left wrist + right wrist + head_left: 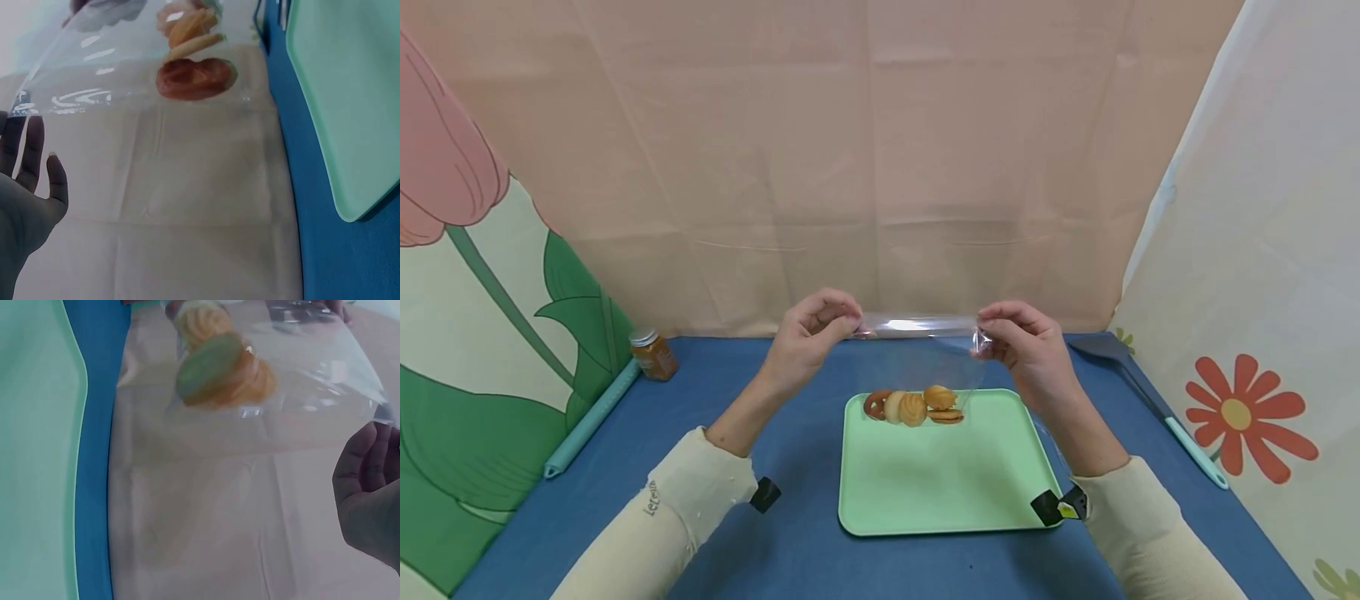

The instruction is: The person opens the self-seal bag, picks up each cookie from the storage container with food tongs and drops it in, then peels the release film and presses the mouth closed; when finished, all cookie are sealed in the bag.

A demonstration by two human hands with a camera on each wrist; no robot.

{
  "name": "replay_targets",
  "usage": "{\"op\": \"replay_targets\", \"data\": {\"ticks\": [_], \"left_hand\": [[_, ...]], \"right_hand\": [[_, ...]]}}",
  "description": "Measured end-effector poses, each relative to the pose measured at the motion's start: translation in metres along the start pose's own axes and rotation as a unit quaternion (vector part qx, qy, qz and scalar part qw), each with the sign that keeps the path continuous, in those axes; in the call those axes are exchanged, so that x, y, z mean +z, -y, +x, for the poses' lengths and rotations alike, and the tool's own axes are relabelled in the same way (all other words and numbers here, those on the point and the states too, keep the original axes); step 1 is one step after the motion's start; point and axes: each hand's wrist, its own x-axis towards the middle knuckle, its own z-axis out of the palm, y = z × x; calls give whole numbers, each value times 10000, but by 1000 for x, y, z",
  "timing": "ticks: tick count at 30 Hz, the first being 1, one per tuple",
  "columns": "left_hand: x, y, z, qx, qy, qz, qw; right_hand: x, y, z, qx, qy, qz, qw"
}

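Note:
A clear plastic bag (917, 362) hangs in the air between the two hands, with several small pastries (913, 409) lying along its bottom. My left hand (816, 337) pinches the bag's upper left corner between thumb and fingers. At the upper right corner my right hand (1026, 342) pinches the film in the same way. A reddish-brown pretzel-shaped cookie (196, 79) shows at one end of the row in the left wrist view. Toward the other end, a greenish round cookie (209, 370) appears in the right wrist view. Below and nearer lies a light green tray (925, 483).
On the blue tablecloth (797, 517), a jar with a light lid (655, 356) stands at the back left beside a rolled teal tube (591, 421). A dark spatula with a mint handle (1150, 400) lies at the right. A beige cloth backdrop (820, 167) rises behind.

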Motion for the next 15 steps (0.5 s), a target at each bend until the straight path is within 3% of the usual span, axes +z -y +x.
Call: {"op": "replay_targets", "data": {"ticks": [6,15], "left_hand": [[-3,-2,0,100,165,7,9998],[-7,-3,-1,-106,124,141,9998]], "right_hand": [[-2,0,-1,-342,391,314,9982],[-4,1,2,-728,1094,582,9896]]}}
